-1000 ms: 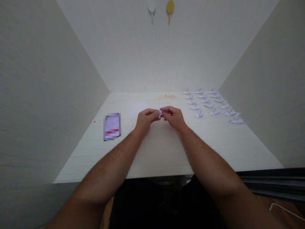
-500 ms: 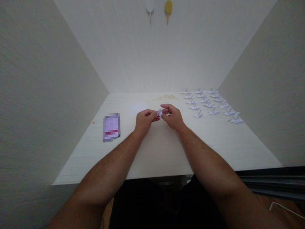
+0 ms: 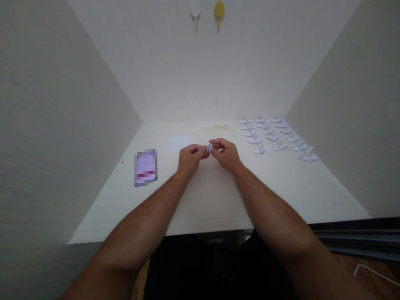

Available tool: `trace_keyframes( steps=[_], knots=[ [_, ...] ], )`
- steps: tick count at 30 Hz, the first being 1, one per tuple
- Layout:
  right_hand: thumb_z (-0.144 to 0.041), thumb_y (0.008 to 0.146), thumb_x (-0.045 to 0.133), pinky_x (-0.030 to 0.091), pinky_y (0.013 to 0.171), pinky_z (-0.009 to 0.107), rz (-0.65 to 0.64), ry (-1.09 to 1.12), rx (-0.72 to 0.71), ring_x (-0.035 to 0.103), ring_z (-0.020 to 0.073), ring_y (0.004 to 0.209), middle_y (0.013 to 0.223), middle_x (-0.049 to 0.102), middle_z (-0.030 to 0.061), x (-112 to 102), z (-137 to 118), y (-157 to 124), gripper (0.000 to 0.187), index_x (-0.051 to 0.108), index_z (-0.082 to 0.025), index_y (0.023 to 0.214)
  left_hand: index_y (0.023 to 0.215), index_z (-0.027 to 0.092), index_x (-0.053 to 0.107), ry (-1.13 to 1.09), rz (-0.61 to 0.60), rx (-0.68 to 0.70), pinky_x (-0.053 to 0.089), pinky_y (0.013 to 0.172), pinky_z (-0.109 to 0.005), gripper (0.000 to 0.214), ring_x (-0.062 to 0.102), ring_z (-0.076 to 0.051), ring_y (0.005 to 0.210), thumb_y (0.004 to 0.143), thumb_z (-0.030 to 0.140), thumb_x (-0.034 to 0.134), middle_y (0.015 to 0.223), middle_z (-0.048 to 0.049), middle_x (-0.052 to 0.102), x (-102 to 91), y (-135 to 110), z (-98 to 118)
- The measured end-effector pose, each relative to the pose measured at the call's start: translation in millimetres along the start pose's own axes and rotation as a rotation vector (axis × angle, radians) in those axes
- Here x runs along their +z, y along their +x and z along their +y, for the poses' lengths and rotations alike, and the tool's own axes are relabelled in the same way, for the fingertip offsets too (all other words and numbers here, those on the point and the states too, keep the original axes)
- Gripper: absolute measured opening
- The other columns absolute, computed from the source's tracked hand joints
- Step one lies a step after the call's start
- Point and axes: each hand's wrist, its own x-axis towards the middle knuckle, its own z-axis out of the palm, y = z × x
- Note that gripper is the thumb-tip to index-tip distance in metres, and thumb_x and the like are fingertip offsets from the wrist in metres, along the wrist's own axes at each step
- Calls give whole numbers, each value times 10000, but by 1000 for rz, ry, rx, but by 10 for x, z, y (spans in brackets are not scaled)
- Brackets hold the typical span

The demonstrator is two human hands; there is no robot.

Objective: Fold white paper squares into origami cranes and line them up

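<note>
Both hands meet over the middle of the white table (image 3: 212, 200), pinching a small piece of folded white paper (image 3: 209, 148) between their fingertips. My left hand (image 3: 190, 156) holds its left side with curled fingers. My right hand (image 3: 225, 153) grips its right side, thumb and forefinger pressed on it. Most of the paper is hidden by the fingers. Several finished white paper cranes (image 3: 275, 136) stand in rows at the back right of the table.
A small purple-and-white packet (image 3: 145, 167) lies flat at the left. A faint white sheet (image 3: 180, 142) lies behind my hands. Pale crumbs or a stain (image 3: 218, 127) mark the back. White walls enclose three sides; two hooks (image 3: 206, 11) hang above.
The fingers have shifted slightly on the folded paper; my right forefinger, raised half a second ago, has closed back down. The hands stay in the same place.
</note>
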Motion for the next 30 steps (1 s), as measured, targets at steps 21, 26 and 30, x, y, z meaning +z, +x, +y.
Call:
trace_keyframes(
  steps=[21,26,30],
  knots=[
    [-285,755,660,549,632,297,33,42,-18,639,140,659,742,700,16,8,10,-3,157,685,-194,881,743,133,733,12,16,-5,613,729,-347,246,681,-157,666,688,369,774,720,-49,719,-14,28,-27],
    [-301,755,656,514,596,276,40,26,-42,601,133,646,702,649,-5,-4,-3,1,110,601,-207,745,764,130,746,34,21,1,603,701,-321,234,679,-151,656,692,352,770,720,-57,726,-10,33,-40],
    [-263,737,642,488,580,261,30,-1,-52,579,127,639,676,620,-20,-7,9,9,89,572,-211,715,779,123,750,23,26,7,605,714,-324,244,684,-151,673,699,352,769,740,-63,735,8,10,-14]
  ],
)
